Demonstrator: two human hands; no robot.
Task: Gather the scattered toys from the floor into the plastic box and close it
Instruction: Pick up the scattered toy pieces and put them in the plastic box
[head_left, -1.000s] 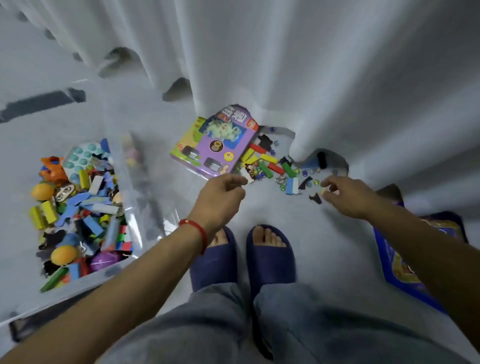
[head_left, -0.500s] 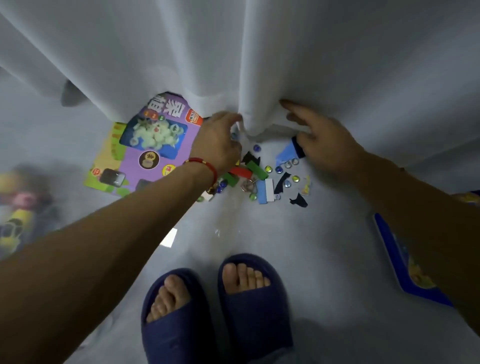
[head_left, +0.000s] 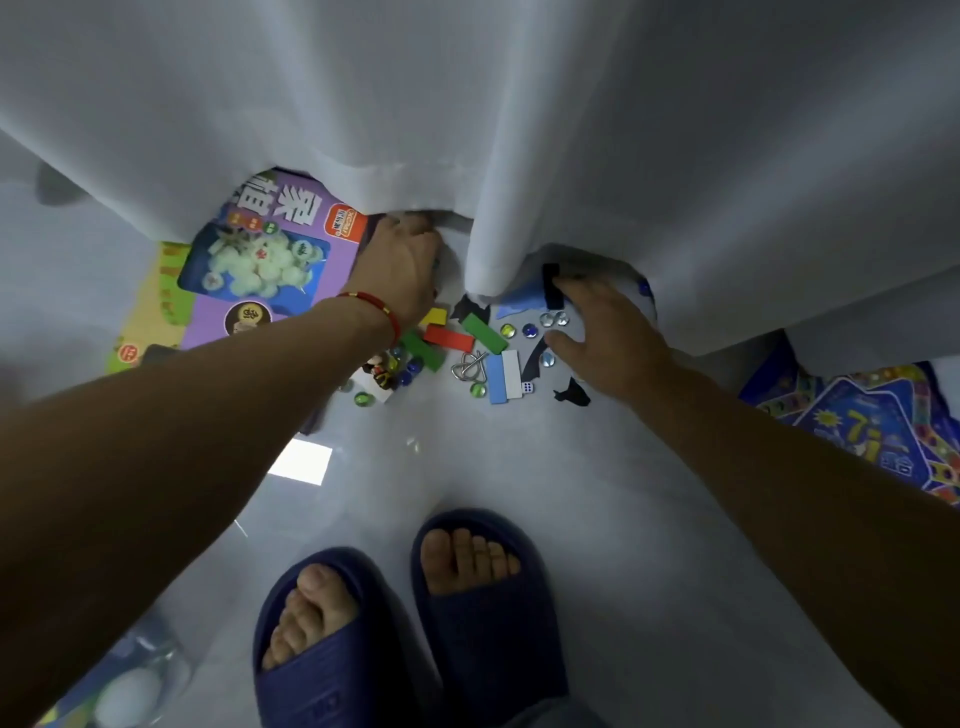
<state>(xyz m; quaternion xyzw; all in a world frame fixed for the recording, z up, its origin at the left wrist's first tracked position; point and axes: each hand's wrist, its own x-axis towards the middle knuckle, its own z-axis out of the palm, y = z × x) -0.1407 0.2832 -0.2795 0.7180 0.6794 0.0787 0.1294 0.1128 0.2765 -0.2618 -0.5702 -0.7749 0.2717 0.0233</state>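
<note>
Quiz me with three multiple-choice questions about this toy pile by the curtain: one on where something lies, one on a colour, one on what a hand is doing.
1. Where is the twisted metal wire puzzle?
A. left of the light-blue rectangular block
B. on the purple game box
C. under a slipper

2. What colour is the person's wrist cord?
A. green
B. red
C. white

3. What is the right hand doing?
A. lies spread over the small toys
B. makes a fist in the air
C. holds a slipper

Answers: 1 A, it lies just left of that block; 2 B, a red cord crosses the left wrist; 3 A, its fingers are spread on the floor pieces.
</note>
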